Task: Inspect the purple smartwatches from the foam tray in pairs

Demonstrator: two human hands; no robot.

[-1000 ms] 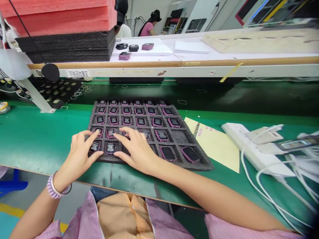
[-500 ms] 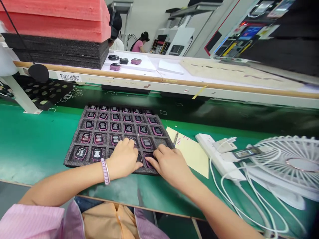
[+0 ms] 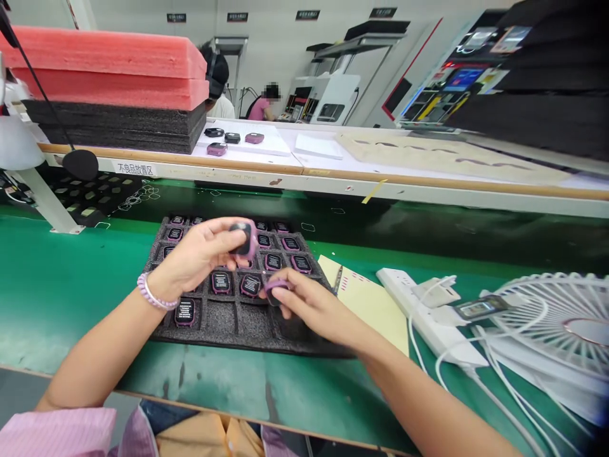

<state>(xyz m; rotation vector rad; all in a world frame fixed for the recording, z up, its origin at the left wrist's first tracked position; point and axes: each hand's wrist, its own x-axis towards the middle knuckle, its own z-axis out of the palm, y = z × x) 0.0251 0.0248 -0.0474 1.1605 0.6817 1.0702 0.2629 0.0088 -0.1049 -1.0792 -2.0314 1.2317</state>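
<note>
Above the black foam tray point(image 3: 214, 327), my left hand point(image 3: 200, 251) pinches a purple smartwatch case point(image 3: 244, 238), its dark face partly under the thumb and slightly blurred. My right hand point(image 3: 304, 298) grips a second purple watch case point(image 3: 276, 290) low over the tray's right part, tilted between thumb and fingers. Most of the tray's compartments hold purple-rimmed watch cases with white text on dark screens, such as the watch case point(image 3: 221, 282) between my hands. Several compartments along the near edge show bare foam. My left forearm and hand hide part of the tray's left side.
Right of the tray lie a yellow paper sheet point(image 3: 375, 311), a white power strip point(image 3: 428, 317) with cables, and a white fan point(image 3: 566, 324). Several watch cases point(image 3: 217, 149) sit on the shelf point(image 3: 285, 166) behind, beside stacked red and black foam point(image 3: 118, 124). Two people are beyond.
Both hands have lifted from the tray's near rows, each now holding a watch case. My left hand has moved up and left. More bare compartments show at the near edge.
</note>
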